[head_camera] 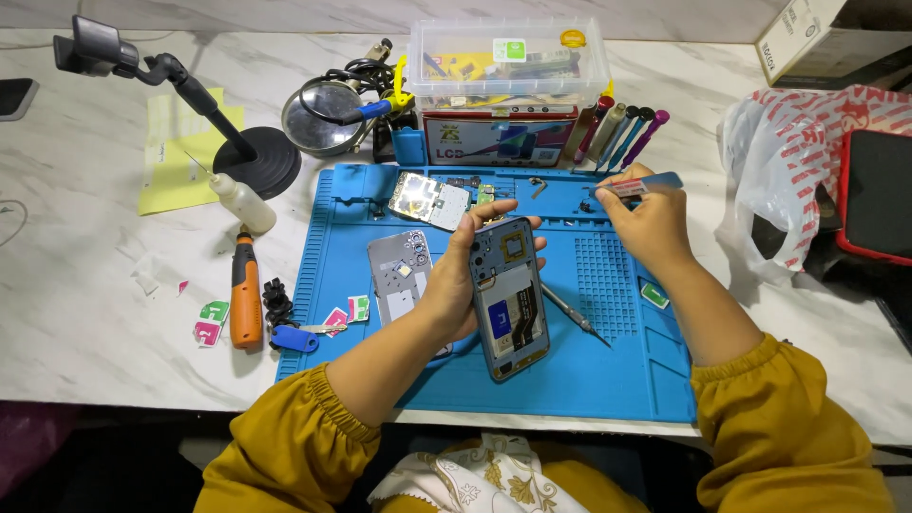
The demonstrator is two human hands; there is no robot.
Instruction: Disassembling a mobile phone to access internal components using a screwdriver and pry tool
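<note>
**Over the blue mat: opened phone in hand, back cover already off**

Over the blue silicone repair mat (627, 370), your left hand (454, 285) grips the opened grey smartphone frame (511, 296) by its edges and holds it upright above the mat, internals facing you. Your right hand (648, 223) pinches a thin flat blue pry tool (644, 184) near the mat's top right, well apart from the phone.

Judging by how things lie, disassembly is well along. The grey rear cover with camera cut-outs (399, 274) lies on the mat just left of your hand, and a shiny removed circuit board (429, 200) rests above it. A slim metal screwdriver (575, 313) lies just right of the phone. The flex cables and lower boards look still in place.
</note>
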